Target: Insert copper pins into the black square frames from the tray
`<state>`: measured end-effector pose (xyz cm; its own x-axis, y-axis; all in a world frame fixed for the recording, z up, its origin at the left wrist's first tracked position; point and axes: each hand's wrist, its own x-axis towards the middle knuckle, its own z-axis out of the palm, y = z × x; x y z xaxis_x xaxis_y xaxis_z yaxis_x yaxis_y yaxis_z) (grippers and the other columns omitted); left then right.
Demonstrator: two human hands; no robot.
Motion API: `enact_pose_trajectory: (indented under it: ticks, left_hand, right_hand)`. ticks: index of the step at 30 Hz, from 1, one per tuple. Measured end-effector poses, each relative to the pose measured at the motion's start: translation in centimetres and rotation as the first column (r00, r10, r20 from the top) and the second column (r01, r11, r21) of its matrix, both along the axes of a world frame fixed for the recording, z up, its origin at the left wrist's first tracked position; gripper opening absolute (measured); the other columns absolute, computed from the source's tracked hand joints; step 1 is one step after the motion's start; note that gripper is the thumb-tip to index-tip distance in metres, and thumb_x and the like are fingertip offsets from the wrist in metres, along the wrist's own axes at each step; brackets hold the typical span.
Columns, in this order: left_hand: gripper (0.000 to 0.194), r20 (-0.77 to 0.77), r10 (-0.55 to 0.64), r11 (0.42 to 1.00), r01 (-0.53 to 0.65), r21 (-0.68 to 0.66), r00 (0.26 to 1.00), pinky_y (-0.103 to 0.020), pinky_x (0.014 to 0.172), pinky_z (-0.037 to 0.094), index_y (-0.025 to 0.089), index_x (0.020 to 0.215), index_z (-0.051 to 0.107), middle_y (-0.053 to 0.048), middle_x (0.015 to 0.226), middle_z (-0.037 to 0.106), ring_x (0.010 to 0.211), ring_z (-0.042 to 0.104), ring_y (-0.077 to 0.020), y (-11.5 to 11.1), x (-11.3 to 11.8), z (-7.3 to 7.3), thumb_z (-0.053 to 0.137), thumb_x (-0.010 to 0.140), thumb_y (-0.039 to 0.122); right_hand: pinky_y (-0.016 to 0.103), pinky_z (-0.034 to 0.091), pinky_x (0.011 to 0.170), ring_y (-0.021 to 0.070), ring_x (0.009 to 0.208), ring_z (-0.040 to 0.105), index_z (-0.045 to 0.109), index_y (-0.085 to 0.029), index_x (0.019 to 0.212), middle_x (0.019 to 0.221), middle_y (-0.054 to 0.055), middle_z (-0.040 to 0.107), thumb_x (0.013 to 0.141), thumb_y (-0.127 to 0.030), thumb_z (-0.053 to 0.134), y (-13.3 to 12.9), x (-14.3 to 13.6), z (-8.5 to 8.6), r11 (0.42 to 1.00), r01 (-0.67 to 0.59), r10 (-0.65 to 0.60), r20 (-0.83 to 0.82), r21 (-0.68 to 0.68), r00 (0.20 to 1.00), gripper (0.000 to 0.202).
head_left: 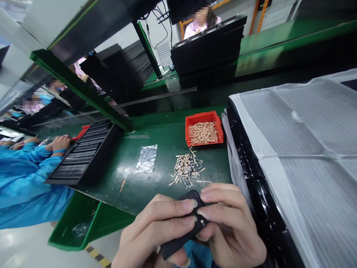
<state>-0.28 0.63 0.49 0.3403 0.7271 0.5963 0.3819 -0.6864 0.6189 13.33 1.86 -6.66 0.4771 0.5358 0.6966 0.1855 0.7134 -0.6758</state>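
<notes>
Black piece: between both hands, on the near side of the loose strips
Long axis: near left to far right
Left hand: closed across its middle
Right hand: pinching its far-right end

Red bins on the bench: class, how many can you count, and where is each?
2. One red bin holds small tan parts; another red bin, partly hidden, sits at the left behind the black tray. More may be hidden.
</notes>
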Motion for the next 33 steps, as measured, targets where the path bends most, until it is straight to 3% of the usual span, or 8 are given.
enact_pose_trajectory:
  ticks: [9, 14, 20, 24, 27, 33]
  left_hand:
    - [0.022, -0.077, 0.088, 0.99, -0.079, 0.115, 0.993, -0.026, 0.075, 0.066, 0.016, 0.101, 0.076, -0.002, 0.1, 0.08, 0.084, 0.08, -0.0157, -0.7, -0.9, 0.6, 0.07, 0.104, 0.037]
    - [0.021, -0.024, 0.063, 0.997, -0.062, 0.051, 0.998, -0.028, 0.075, 0.066, 0.017, 0.104, 0.077, -0.004, 0.102, 0.081, 0.084, 0.079, -0.0168, -0.8, -1.4, 0.2, 0.07, 0.103, 0.036]
    - [0.021, 0.053, 0.04, 0.989, -0.032, -0.144, 0.998, -0.026, 0.082, 0.065, 0.017, 0.107, 0.081, -0.005, 0.102, 0.082, 0.087, 0.079, -0.0175, -1.2, -1.0, 0.2, 0.074, 0.101, 0.036]
    - [0.015, 0.084, 0.06, 0.959, -0.034, -0.282, 0.995, -0.022, 0.086, 0.064, 0.021, 0.111, 0.081, -0.003, 0.105, 0.082, 0.095, 0.079, -0.0166, -1.3, -0.7, 0.0, 0.071, 0.101, 0.023]
    - [0.022, 0.076, 0.086, 0.935, -0.054, -0.351, 0.993, -0.02, 0.083, 0.064, 0.025, 0.11, 0.082, -0.001, 0.104, 0.082, 0.097, 0.079, -0.0158, -1.3, -0.5, -0.2, 0.07, 0.097, 0.012]
    - [0.026, 0.067, 0.124, 0.913, -0.087, -0.399, 0.99, -0.02, 0.079, 0.066, 0.027, 0.108, 0.083, 0.0, 0.1, 0.083, 0.092, 0.08, -0.0152, -1.1, 0.0, -0.3, 0.07, 0.097, 0.008]
  right_hand:
    - [0.039, 0.065, 0.081, 0.0183, 0.097, 0.071, 0.069, -0.018, 0.094, 0.106, 0.005, 0.072, 0.105, -0.026, 0.066, -0.4, 0.6, -0.1, 0.995, -0.08, 0.07, 0.166, 0.053, 0.984, 0.014]
    - [0.042, 0.066, 0.083, 0.0206, 0.101, 0.073, 0.071, -0.019, 0.094, 0.109, 0.007, 0.075, 0.105, -0.019, 0.062, -0.4, 0.6, -0.2, 0.993, -0.103, 0.088, 0.197, 0.066, 0.976, 0.013]
    - [0.039, 0.066, 0.076, 0.0198, 0.088, 0.073, 0.07, -0.025, 0.083, 0.086, 0.001, 0.079, 0.093, -0.002, 0.063, -0.9, 1.1, 0.3, 0.999, 0.032, -0.044, 0.368, 0.038, 0.929, 0.026]
    - [0.036, 0.064, 0.071, 0.0193, 0.083, 0.069, 0.067, -0.018, 0.079, 0.076, 0.002, 0.073, 0.088, 0.007, 0.057, -0.8, 0.3, 0.7, 0.996, 0.09, -0.089, 0.226, 0.006, 0.97, 0.029]
    - [0.034, 0.063, 0.07, 0.017, 0.08, 0.066, 0.067, -0.014, 0.078, 0.076, 0.003, 0.069, 0.084, 0.013, 0.055, -0.8, -0.3, 0.9, 0.997, 0.075, -0.07, 0.171, -0.023, 0.983, 0.03]
    - [0.033, 0.062, 0.069, 0.013, 0.069, 0.064, 0.064, -0.016, 0.075, 0.07, -0.001, 0.067, 0.082, 0.016, 0.053, -0.9, -0.9, 1.2, 0.99, 0.122, -0.116, 0.076, -0.073, 0.99, 0.034]
